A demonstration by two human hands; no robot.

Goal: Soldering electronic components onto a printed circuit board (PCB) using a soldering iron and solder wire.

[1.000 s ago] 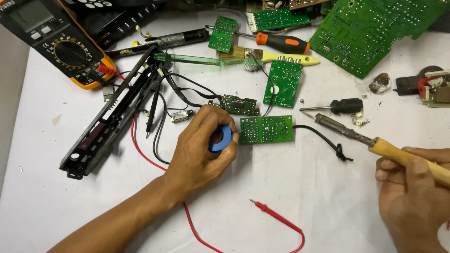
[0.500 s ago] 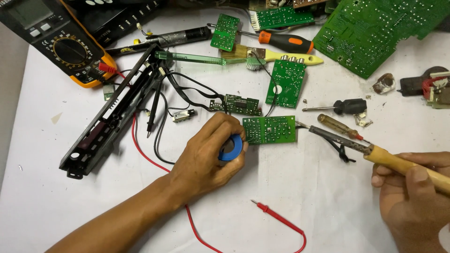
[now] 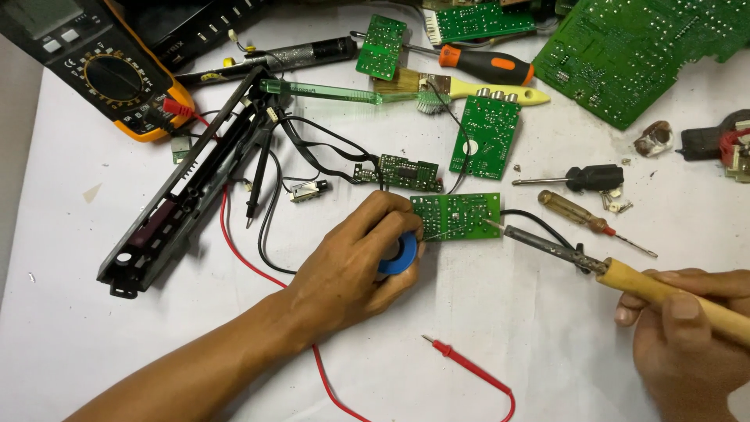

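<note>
blue solder spool (image 3: 403, 254) gripped by left hand (image 3: 351, 266), soldering iron (image 3: 625, 273) clenched in right hand (image 3: 687, 336), tip touching small green board (image 3: 457, 216) at its 3 o'clock edge

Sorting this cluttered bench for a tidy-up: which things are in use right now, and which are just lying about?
In use:
left hand holding blue solder spool
right hand holding soldering iron
small green board at the iron's tip

Lying about:
multimeter
red probe
orange screwdriver
black screwdriver
brush
large green board
</note>
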